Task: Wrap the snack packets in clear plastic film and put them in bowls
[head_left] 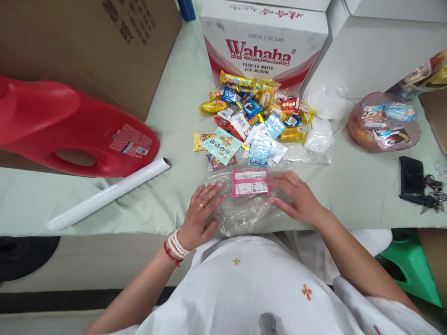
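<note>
A clear plastic bag (240,216) lies flattened at the table's front edge, with a pink packet (251,183) bearing a white printed label on it. To the left, my left hand (202,214) rests on the bag's side, fingers spread. My right hand (296,197) is at the packet's right edge, its fingers apart and fingertips close to the packet; whether they touch it I cannot tell. Just beyond lies a heap of wrapped snacks (251,109), with a mint-green packet (223,145) and a light blue packet (260,152) at its near side.
Behind the heap stands a white and red Wahaha carton (265,51). A red jug (80,125) and a white roll (111,193) lie left. On the right are a pink bowl of snacks (380,139), a black pouch (411,179) with keys, and crumpled clear bags (321,135).
</note>
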A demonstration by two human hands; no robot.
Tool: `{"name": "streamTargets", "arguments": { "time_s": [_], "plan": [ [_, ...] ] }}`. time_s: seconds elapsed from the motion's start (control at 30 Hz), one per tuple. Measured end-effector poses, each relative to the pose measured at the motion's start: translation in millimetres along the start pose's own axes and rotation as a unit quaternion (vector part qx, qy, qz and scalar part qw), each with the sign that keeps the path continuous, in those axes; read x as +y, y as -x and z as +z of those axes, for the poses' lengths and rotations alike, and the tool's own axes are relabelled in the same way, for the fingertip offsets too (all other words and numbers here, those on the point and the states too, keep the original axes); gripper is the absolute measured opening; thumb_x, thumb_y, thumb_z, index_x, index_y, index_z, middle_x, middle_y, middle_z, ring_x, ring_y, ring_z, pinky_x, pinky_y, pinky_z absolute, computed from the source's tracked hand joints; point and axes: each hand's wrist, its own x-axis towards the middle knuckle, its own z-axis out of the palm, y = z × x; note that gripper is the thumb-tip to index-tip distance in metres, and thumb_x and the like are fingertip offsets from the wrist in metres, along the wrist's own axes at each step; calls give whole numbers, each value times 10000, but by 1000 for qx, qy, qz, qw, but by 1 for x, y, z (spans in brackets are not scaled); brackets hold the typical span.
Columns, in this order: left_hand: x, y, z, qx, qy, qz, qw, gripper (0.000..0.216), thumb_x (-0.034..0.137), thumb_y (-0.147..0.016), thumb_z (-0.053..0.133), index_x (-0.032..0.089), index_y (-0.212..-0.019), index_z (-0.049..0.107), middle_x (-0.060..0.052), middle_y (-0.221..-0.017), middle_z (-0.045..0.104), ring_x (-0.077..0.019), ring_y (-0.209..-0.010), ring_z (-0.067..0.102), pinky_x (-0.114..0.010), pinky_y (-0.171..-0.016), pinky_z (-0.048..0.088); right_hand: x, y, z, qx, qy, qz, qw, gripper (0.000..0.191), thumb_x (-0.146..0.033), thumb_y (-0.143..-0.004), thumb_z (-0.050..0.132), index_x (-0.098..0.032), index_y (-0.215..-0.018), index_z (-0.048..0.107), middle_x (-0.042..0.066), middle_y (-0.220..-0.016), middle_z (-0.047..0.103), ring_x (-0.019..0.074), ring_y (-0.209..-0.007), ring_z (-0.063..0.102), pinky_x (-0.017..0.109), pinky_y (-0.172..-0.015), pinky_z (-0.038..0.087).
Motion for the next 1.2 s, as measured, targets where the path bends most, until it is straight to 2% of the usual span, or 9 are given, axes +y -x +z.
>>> {"name": "streamTargets", "arguments": {
  "time_s": [0.2, 0.33, 0.53, 0.73, 0.83, 0.9, 1.0, 1.07, 1.2],
  "plan": [
    [3, 9, -8, -92, 48, 57, 993, 644, 239, -838, 618, 227, -1470, 499, -182, -1665, 395, -362, -1583, 303, -666, -1278, 193, 2, 78, 18, -18, -4, 61, 998, 285, -335, -979, 658, -254, -1251, 627, 136, -1276, 622, 295, -1205, 580, 496, -969, 540],
    [5, 8, 3, -72, 22, 21, 997, 212, 241, -941, 601, 280, -1117, 714, -93, -1426, 675, -295, -1488, 482, -590, -1270, 291, -2, 82, 39, 40, -6, 119, 992, 205, -251, -1013, 511, -285, -1072, 704, 100, -1106, 687, 289, -1073, 630, 537, -927, 543],
    [11, -2, 1, -15, 118, -86, 989, 226, 289, -1014, 510, 257, -966, 728, -62, -1030, 795, -250, -1280, 658, -524, -1214, 418, -11, 72, 13, 52, -144, 174, 973, 148, -326, -1032, 525, -278, -1051, 664, 58, -955, 692, 234, -915, 646, 421, -854, 546],
    [0, -33, 6, 81, 149, -164, 972, 346, 420, -1031, 471, 223, -844, 685, -69, -987, 759, -224, -1070, 698, -426, -1054, 520, 14, 32, -2, 99, -176, 304, 931, 308, -509, -1018, 521, -223, -994, 634, -15, -723, 580, 157, -654, 544, 277, -652, 453],
    [-19, -56, 12, 133, 84, -234, 959, 330, 460, -968, 545, 222, -758, 634, -53, -837, 705, -222, -884, 651, -381, -851, 542, 40, 2, -3, 113, -114, 301, 940, 321, -498, -999, 515, -204, -945, 631, -9, -715, 589, 157, -656, 533, 266, -644, 429],
    [-29, -68, 16, 131, 18, -264, 955, 289, 445, -909, 613, 225, -722, 617, -46, -732, 644, -249, -844, 607, -411, -837, 520, 52, -15, -5, 83, -25, 294, 952, 267, -418, -990, 510, -195, -943, 650, 27, -781, 642, 181, -717, 568, 277, -664, 430],
    [-33, -76, 21, 145, -84, -273, 947, 211, 406, -843, 685, 205, -905, 704, -114, -921, 674, -335, -1010, 569, -520, -953, 465, 55, -37, -11, 27, 155, 275, 948, 202, -308, -973, 525, -188, -984, 687, 117, -951, 686, 262, -894, 600, 323, -702, 440],
    [-29, -75, 25, 186, -126, -262, 939, 344, 382, -842, 699, 191, -1127, 714, -167, -1142, 647, -376, -1142, 515, -570, -1028, 407, 47, -54, -14, 37, 242, 243, 939, 229, -304, -994, 515, -182, -1052, 699, 168, -1068, 670, 321, -1025, 571, 368, -740, 455],
    [-20, -73, 28, 189, -146, -182, 954, 358, 274, -934, 593, 290, -1271, 713, -143, -1292, 597, -364, -1278, 439, -580, -1112, 322, 31, -100, -11, 41, 271, 122, 954, 307, -295, -1031, 468, -158, -1183, 696, 173, -1150, 660, 359, -1144, 506, 482, -935, 442]
  ]
}}
